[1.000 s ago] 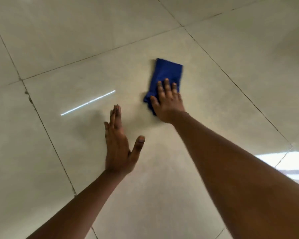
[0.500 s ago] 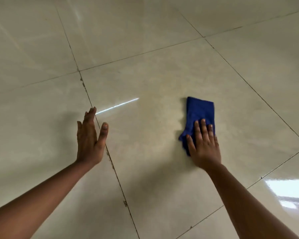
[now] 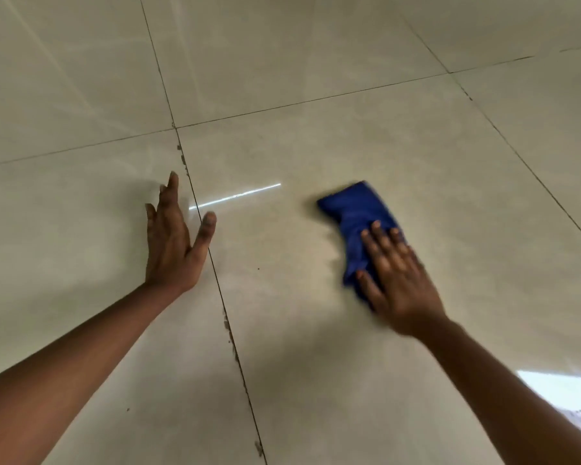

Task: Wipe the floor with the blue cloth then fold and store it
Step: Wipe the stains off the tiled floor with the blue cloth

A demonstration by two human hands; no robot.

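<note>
A folded blue cloth (image 3: 354, 213) lies flat on the glossy beige tile floor (image 3: 316, 364), right of centre. My right hand (image 3: 396, 280) presses down on the cloth's near end with fingers spread; the cloth's far end sticks out beyond the fingertips and looks blurred. My left hand (image 3: 173, 239) rests palm-down on the floor to the left, fingers together and thumb out, beside a dark grout line, holding nothing.
Dark grout lines (image 3: 215, 273) cross the tiles, one running between my two hands. A thin bright streak of reflected light (image 3: 235, 196) sits between the hands. A bright window reflection (image 3: 564, 394) shows at the lower right.
The view has shifted across the floor. My right hand has slid the cloth and turned it, so it now slants up to the left. My left hand stays flat on the floor.
</note>
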